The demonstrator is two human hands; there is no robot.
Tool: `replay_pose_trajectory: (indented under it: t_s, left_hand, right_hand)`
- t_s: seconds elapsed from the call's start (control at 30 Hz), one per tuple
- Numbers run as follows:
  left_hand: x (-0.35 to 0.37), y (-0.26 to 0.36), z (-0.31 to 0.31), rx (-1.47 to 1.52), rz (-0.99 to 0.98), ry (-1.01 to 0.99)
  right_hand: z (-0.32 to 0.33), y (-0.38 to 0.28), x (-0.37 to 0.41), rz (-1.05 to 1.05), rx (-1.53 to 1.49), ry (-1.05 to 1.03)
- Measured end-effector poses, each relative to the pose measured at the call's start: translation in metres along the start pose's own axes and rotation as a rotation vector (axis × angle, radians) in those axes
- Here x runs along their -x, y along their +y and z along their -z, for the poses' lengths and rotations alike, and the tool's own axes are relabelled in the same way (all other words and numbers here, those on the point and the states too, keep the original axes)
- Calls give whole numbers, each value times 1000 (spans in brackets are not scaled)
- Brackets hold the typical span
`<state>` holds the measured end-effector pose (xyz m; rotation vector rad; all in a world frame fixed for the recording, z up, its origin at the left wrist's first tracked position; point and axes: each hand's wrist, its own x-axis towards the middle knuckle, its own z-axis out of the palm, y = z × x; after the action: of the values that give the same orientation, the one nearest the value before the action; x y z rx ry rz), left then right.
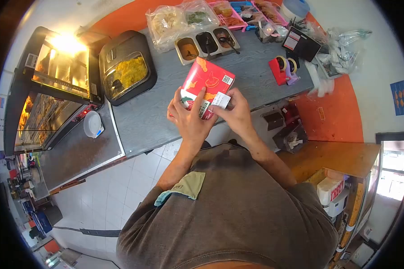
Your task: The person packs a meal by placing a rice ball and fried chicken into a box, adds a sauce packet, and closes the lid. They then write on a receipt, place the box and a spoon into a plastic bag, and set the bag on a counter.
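Note:
A red printed food box (209, 74) is held up over the front edge of the grey counter (161, 105). My left hand (191, 110) is closed around its lower left side, fingers spread over the printed face. A small white paper label (221, 99) lies against the box's lower right part. My right hand (236, 111) pinches that label at its lower edge, thumb on top, right beside the box.
Behind the box stand metal sauce pans (206, 44), bagged food (167, 24) and pink baskets (229, 17). A black container of yellow food (129, 74) and a lit heated cabinet (54, 89) are left. A red tape dispenser (278, 71) stands right.

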<state>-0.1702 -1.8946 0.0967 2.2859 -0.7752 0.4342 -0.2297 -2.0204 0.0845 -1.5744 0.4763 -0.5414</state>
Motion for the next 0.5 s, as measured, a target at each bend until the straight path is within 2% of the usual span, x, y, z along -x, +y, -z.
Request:
replay_pose_trajectory:
  t_s: [0.03,0.17,0.23,0.33,0.43,0.5]
  left_hand:
    - [0,0,-2,0,-1,0]
    - [-1,2,0,27,35,-5]
    - [-3,4,5,28,49,-29]
    - [-5,6,8,11,47,-52]
    - [-7,0,7,116,76,-150]
    - [-7,-8,1,241,160,-319]
  right_hand:
    - [-2,2,0,69,13,24]
    - [-3,1,-1,72,-17,42]
    - [1,-5,-4,-42,-118,4]
    - [9,-12,-7,-155,-108,11]
    - [18,-17,-10,-223,-82,27]
    - [22,-16,-8,-260,-143,-14]
